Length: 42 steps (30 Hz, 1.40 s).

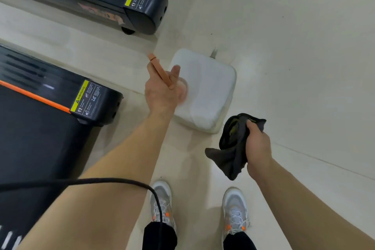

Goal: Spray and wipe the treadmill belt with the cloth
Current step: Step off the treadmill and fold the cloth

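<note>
Bare forearms reach out over grey sneakers on the pale floor, with a black cable crossing the left arm. Left hand grips what looks like a spray bottle's orange nozzle above a blurred white container, while the right hand clutches the bunched dark cloth. At lower left, well apart from both hands, lies the treadmill belt.

Even soft light | motion blur (treadmills worst) | wide-angle edge bending
</note>
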Available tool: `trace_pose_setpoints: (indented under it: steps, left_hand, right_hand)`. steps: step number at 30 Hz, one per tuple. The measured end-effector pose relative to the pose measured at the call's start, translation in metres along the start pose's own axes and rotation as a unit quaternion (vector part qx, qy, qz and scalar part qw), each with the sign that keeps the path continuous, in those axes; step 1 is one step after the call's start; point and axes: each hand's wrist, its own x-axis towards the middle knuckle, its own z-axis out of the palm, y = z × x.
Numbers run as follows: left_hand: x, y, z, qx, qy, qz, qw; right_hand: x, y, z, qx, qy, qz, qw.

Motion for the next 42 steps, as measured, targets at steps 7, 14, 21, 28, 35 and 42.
trace_pose_setpoints:
  steps: [7,14,21,28,35,42]
  left_hand:
    - [0.021,-0.025,0.008,0.031,-0.083,0.008,0.996]
    - [-0.006,-0.019,-0.04,0.033,-0.161,-0.091,0.982]
    - [-0.065,0.037,-0.088,0.023,-0.333,-0.053,0.941]
    - [-0.096,0.139,-0.077,-0.138,-0.393,0.033,0.909]
    - [-0.097,0.186,-0.07,-0.193,-0.377,0.024,0.906]
    - [-0.101,0.238,-0.071,-0.211,-0.388,0.072,0.894]
  right_hand:
    - [0.005,0.004,0.041,0.048,-0.01,-0.013,0.999]
    - [-0.042,-0.054,0.048,0.162,-0.077,0.005,0.984]
    - [-0.092,-0.12,0.017,0.161,-0.134,-0.04,0.977]
    - [-0.126,-0.156,-0.02,0.085,-0.232,-0.052,0.967]
    - [-0.129,-0.181,-0.06,-0.002,-0.271,-0.114,0.956]
    - [-0.122,-0.194,-0.084,-0.179,-0.178,-0.268,0.93]
